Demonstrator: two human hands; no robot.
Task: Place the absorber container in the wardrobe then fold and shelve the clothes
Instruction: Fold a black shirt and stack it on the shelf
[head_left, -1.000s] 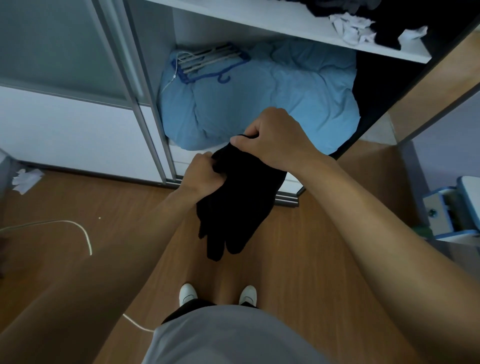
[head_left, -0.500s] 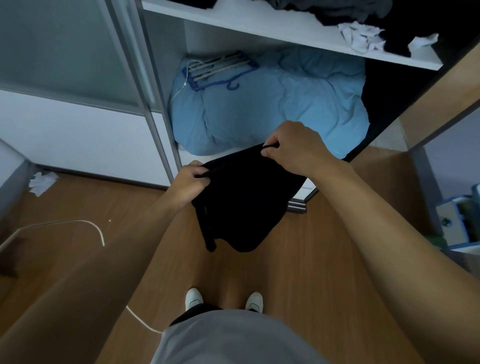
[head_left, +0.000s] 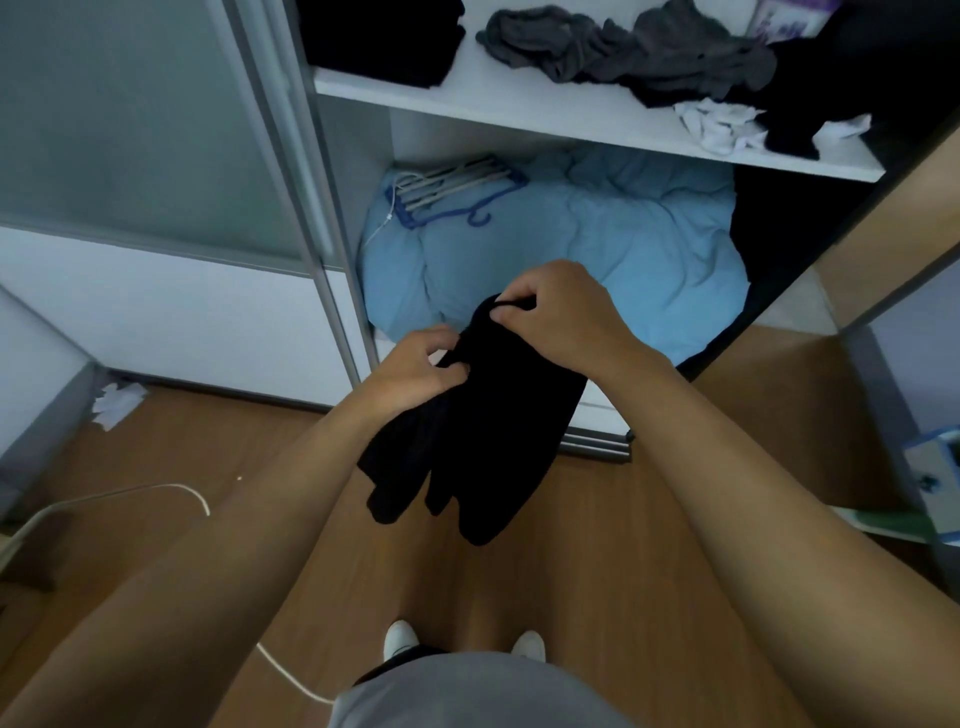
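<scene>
Your right hand (head_left: 558, 317) was clamped on the top edge of the black garment (head_left: 483, 415), fingers curled over the bunched cloth. Your left hand (head_left: 415, 371) pinched the same garment at its left edge, just below and left of the right hand, the two hands near each other but not touching. The garment hung from both grips in front of you, w/ uneven ends dangling over the wood floor (head_left: 649, 545), clear of it.

Behind the hands stood the open wardrobe (head_left: 353, 171). A light blue duvet (head_left: 597, 249) filled its bottom compartment, w/ a bundle of hangers (head_left: 452, 189) lying on the duvet's back left part. On the shelf (head_left: 519, 111) above: a black folded pile (head_left: 384, 36) at the left end, a crumpled grey garment (head_left: 597, 44) in the middle, white cloth (head_left: 719, 124) and more dark clothes toward the right end near the front edge. Couldn't tell if the absorber container was in there; only a purplish item (head_left: 789, 21) showed at the shelf's back right, too cropped to ID.

On the floor, a white cable (head_left: 171, 491) curved at your left, and crumpled white paper (head_left: 117, 402) lay by the wall at the sliding door's (head_left: 130, 135) base.
</scene>
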